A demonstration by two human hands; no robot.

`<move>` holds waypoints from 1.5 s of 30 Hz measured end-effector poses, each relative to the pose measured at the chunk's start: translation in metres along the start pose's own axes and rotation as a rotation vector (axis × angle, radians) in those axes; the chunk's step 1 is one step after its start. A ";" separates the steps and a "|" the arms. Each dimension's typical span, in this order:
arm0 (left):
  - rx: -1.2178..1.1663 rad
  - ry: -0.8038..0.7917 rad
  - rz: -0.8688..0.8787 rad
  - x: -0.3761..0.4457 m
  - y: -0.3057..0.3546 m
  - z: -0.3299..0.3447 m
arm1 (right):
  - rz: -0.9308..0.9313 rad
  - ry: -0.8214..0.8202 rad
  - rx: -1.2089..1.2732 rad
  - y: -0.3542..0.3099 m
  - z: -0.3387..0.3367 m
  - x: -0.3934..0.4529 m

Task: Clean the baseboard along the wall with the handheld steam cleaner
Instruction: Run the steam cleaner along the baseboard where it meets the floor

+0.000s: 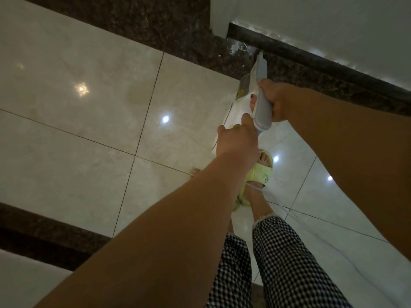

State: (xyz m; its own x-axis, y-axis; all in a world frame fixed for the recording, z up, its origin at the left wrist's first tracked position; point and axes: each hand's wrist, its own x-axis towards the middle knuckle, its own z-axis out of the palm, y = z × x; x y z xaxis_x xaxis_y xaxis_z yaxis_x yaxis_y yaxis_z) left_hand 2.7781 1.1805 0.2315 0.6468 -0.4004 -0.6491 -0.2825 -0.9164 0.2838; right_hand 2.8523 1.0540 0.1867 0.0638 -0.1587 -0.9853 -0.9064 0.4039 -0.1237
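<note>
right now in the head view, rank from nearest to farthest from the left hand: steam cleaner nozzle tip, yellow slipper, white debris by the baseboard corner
From the left hand:
1. yellow slipper, just below it.
2. steam cleaner nozzle tip, ahead, at the baseboard.
3. white debris, beyond, at the corner; close to the tip, slightly farther.

White-and-grey steam cleaner [262,96], dark speckled baseboard [311,61], pale green slipper [262,172], black-and-white checked trousers [287,263].

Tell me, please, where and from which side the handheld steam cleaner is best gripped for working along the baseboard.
Grip the steam cleaner by its long grey handle at the rear, coming from above and behind. The handle runs in line with the nozzle, which points at the baseboard. The right hand grips it there; the left hand steadies the tail.
</note>
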 end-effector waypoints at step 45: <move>-0.024 -0.016 -0.045 -0.017 -0.015 -0.001 | 0.013 -0.053 -0.024 0.013 0.020 0.002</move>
State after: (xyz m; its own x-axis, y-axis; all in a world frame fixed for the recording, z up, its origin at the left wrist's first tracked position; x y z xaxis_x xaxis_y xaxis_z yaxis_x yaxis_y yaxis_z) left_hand 2.7722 1.2011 0.2396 0.6469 -0.3585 -0.6731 -0.2357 -0.9334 0.2706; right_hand 2.8491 1.0768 0.1803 0.0734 -0.1053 -0.9917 -0.9170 0.3837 -0.1087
